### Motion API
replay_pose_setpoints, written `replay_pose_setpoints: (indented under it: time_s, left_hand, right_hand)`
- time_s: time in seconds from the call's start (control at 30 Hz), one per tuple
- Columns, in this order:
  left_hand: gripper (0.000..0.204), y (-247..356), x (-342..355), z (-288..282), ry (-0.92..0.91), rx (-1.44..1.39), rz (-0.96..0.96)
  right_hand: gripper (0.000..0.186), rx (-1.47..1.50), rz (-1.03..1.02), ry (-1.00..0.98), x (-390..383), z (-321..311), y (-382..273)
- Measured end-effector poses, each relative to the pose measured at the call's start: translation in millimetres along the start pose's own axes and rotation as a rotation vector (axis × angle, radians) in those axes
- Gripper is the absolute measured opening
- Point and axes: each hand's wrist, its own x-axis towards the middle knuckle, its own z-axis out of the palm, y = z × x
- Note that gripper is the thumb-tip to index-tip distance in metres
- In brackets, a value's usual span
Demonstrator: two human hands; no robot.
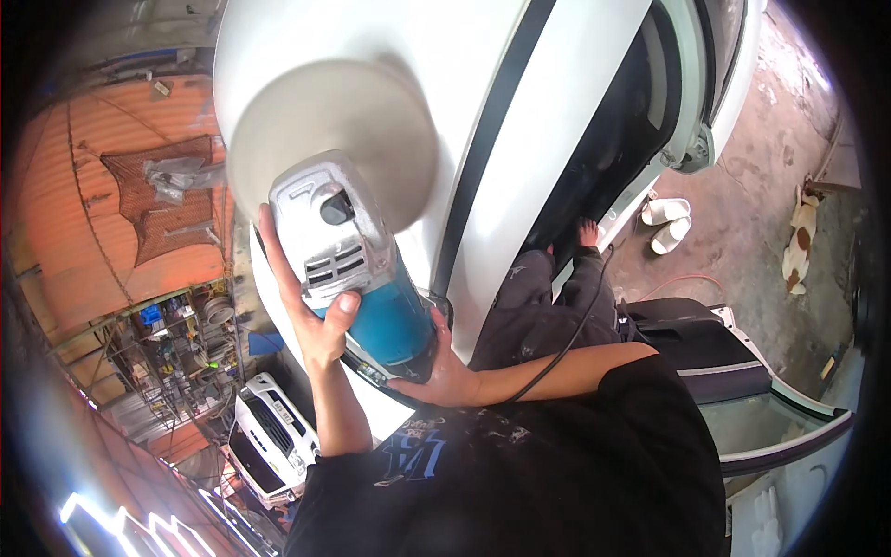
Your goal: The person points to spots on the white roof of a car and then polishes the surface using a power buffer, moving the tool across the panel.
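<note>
Both my hands hold a power polisher (376, 311) with a blue body and a silver metal head. Under the head, a wide round pale pad (357, 102) lies over the white car roof (455, 65); it looks smeared, as if spinning. My left hand (320, 325) grips the polisher's left side, fingers stretched along the metal head and thumb on top. Around the rear end of the blue body closes my right hand (445, 371), its fingers partly hidden. A black cord (568, 348) runs from near my right forearm toward the car's open doorway.
My bare foot (587, 232) stands at the car's door sill. An open car door (733, 371) spreads to the right. White slippers (666, 223) and a brown-and-white dog (798, 241) are on the concrete floor. At left are cluttered shelves (167, 343) and another white car (274, 432).
</note>
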Motion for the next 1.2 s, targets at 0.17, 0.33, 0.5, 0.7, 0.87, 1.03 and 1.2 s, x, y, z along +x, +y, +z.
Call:
replay_pose_setpoints:
  time_s: [0.17, 0.33, 0.5, 0.7, 0.87, 1.03, 1.2]
  left_hand:
    - [0.125, 16.1, 9.1, 17.2, -0.111, -0.060, -0.009]
    - [0.127, 11.1, 4.8, 11.3, -0.145, 0.019, 0.044]
    - [0.126, 8.5, 6.7, 3.5, -0.065, 0.125, 0.104]
    - [0.117, 38.5, 43.2, 37.3, -0.202, -0.048, 0.080]
    - [0.109, 53.1, 90.3, 49.7, -0.302, -0.036, 0.133]
    - [0.102, 64.3, 114.2, 57.0, -0.377, 0.010, 0.248]
    - [0.105, 59.8, 97.5, 49.9, -0.307, 0.028, 0.171]
  right_hand:
    - [0.133, 0.056, 0.014, 0.048, 5.5, 5.2, 12.7]
    - [0.135, 0.025, -0.053, 0.035, 1.5, 7.4, 14.9]
    - [0.136, 0.083, 0.102, -0.064, 6.2, 6.2, 5.8]
    - [0.136, -0.065, -0.043, 0.067, 35.1, -6.2, -17.6]
    - [0.138, 0.010, -0.090, 0.150, 78.7, -5.8, -39.9]
    - [0.137, 0.325, 0.045, 0.171, 96.4, -3.4, -49.8]
    - [0.136, 0.412, 0.071, 0.126, 82.7, -5.1, -48.2]
